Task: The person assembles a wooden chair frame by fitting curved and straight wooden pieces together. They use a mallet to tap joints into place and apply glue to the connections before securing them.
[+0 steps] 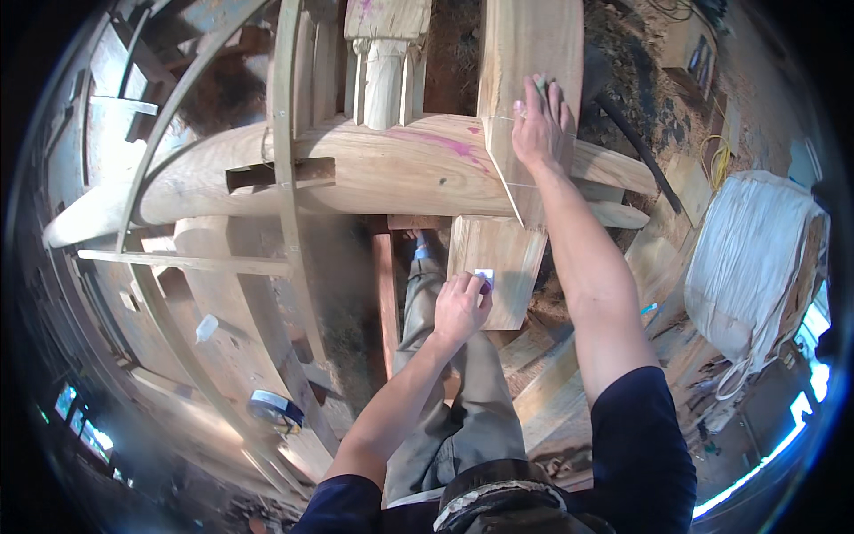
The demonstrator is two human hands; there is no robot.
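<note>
My right hand [541,129] lies on a long pale board [532,49] with an angled end, its fingers stretched forward along the wood. Something greenish shows at the fingertips, too small to name. Thin lines cross the board by that hand. Closer to my body, the fingers of my left hand [463,307] are closed on a small white-and-purple object [486,280], whose kind I cannot make out. It is over a shorter wooden block [511,307]. Beneath the long board runs a thick rounded beam [400,173] with a slot and purple stains.
Another carved timber [384,80] joins the beam's far side. Slim wooden strips [283,116] cross at left, near a small clear bottle [206,327] and a blue-and-white round object [276,408]. At right stand a white sack [756,258] and a box [689,58]; a dark bar [639,147] leans nearby.
</note>
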